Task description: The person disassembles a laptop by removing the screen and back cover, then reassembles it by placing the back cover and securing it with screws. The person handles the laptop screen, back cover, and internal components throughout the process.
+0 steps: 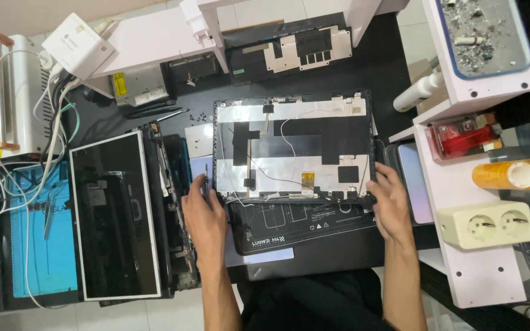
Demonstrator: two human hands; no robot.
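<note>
The laptop lid shell (294, 150) lies flat at the centre of the table (387, 67). The left hand (204, 216) and right hand (390, 205) grip its lower corners, fingers curled over the edges.

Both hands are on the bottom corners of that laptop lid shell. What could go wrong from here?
1. Thin cables run loose across the lid shell; if the left hand or right hand tilts or drags the shell, they could snag or tear.
2. Small screws lie scattered just beside the shell's upper left corner; a sideways slide may scatter them.
3. The bare screen panel rests close to the left hand, so a sweep that way could knock it.
</note>
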